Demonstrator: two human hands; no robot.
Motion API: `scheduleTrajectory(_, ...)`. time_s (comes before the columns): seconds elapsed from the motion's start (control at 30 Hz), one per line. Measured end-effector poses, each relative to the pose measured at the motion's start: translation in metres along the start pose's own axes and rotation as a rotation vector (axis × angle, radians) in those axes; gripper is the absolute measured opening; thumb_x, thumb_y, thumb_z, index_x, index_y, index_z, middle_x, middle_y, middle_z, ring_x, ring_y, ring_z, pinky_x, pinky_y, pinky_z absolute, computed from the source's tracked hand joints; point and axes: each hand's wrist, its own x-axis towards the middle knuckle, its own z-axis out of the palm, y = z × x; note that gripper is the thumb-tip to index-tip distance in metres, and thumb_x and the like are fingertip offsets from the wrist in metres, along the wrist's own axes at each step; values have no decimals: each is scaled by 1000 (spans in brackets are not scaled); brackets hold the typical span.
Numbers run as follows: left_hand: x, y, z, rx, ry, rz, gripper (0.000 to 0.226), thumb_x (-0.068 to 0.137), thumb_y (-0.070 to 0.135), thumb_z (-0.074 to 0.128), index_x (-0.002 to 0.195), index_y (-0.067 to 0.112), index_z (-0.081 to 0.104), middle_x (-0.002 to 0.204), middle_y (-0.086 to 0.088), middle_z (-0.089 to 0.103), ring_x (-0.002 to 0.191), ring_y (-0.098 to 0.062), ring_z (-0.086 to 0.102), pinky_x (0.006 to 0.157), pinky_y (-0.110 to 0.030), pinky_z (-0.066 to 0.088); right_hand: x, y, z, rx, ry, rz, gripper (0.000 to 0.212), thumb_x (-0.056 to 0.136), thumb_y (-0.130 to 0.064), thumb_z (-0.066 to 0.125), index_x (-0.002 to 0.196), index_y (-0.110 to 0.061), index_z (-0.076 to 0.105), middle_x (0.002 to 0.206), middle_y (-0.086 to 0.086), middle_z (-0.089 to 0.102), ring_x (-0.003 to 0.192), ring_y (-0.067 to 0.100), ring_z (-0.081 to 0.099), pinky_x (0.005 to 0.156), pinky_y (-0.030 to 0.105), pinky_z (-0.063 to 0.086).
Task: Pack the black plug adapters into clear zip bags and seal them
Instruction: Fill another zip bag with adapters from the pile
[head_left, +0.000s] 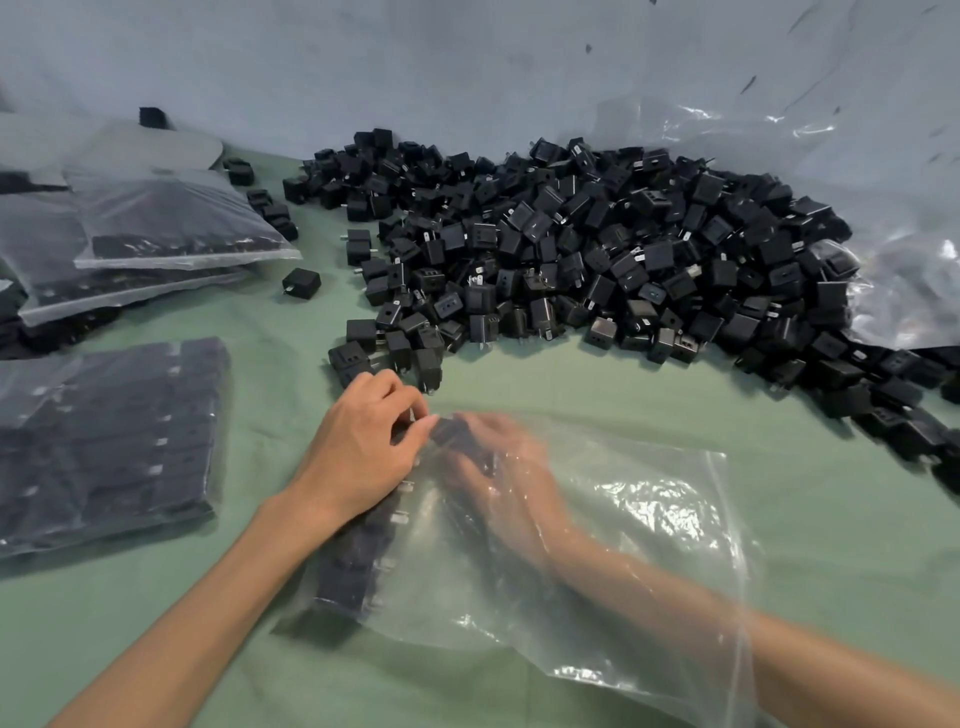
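Observation:
A clear zip bag (623, 545) lies on the green cloth (675, 395) in front of me. My right hand (498, 467) is inside it, seen blurred through the plastic, its fingers on a black adapter (457, 431) at the bag's far left end. A row of black adapters (358, 561) lies along the bag's left edge inside. My left hand (363, 441) rests outside on that edge, fingers curled and pinching the bag near the same adapter. A big heap of loose black plug adapters (597, 249) spreads behind.
A filled bag of adapters (104, 441) lies flat at the left, and more filled bags (156, 228) are stacked behind it. A few stray adapters (301, 283) lie between the stack and the heap. Crumpled clear plastic sheet (883, 208) rises at the back right.

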Motion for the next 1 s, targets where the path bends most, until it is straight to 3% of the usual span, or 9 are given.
scheduleTrajectory(0.13,0,-2,1,-103,-26,-69,7,85,19,67,82,17,62,87,4,49,88,-13,41,78,-19,29,-4,-5,4,-54,-2,10,33,100,-28,50,128,-12,57,118,-4,55,93,-13,51,82,4,41)
scheduleTrajectory(0.2,0,-2,2,-164,-62,-118,10,85,16,67,81,19,59,86,7,47,90,-14,41,79,-20,29,3,-10,2,-106,21,-14,33,98,-22,53,127,-6,59,117,4,59,100,-5,55,82,3,33)
scheduleTrajectory(0.4,1,-5,1,-166,-81,-121,14,86,12,65,82,18,53,85,8,46,88,-14,42,78,-17,30,24,-1,0,-396,20,-172,15,92,-26,61,100,-15,67,80,7,69,71,23,64,64,35,52)
scheduleTrajectory(0.5,0,-4,-1,-179,-65,-105,18,83,10,68,79,18,53,82,10,47,84,-13,45,76,-9,31,19,4,9,-127,-47,-74,12,92,-6,59,101,-2,66,82,17,69,70,21,63,59,14,46)
scheduleTrajectory(0.6,0,-4,-1,-201,-72,-89,19,84,8,67,78,19,53,80,13,48,82,-9,45,75,-7,31,18,9,9,-265,70,-162,23,92,-13,57,114,-11,62,87,9,70,81,11,55,62,-3,36)
scheduleTrajectory(0.67,1,-5,-2,-221,-84,-88,18,86,8,65,79,19,53,81,13,48,84,-3,46,75,-8,31,16,9,7,-353,55,-187,29,93,-20,50,121,-19,56,92,3,69,77,9,57,62,0,32)
scheduleTrajectory(0.77,0,-5,-1,-258,-74,-120,14,88,10,64,87,20,54,86,10,50,86,-2,47,75,-10,34,15,11,13,-351,45,-131,33,91,-28,40,122,-23,49,73,-14,52,55,-6,44,48,5,30)
scheduleTrajectory(0.9,-2,-5,2,-291,-74,-148,18,88,15,64,100,22,53,93,8,49,89,1,47,77,-9,33,17,29,15,-415,98,-120,15,92,-6,43,100,-15,52,66,-6,48,59,22,51,46,24,36)
scheduleTrajectory(1.0,-2,-8,5,-264,-87,-196,20,87,23,65,103,23,53,102,5,45,92,-2,46,82,-17,35,13,32,12,-179,86,-213,25,98,-10,46,94,-22,68,84,1,68,82,25,66,71,35,52)
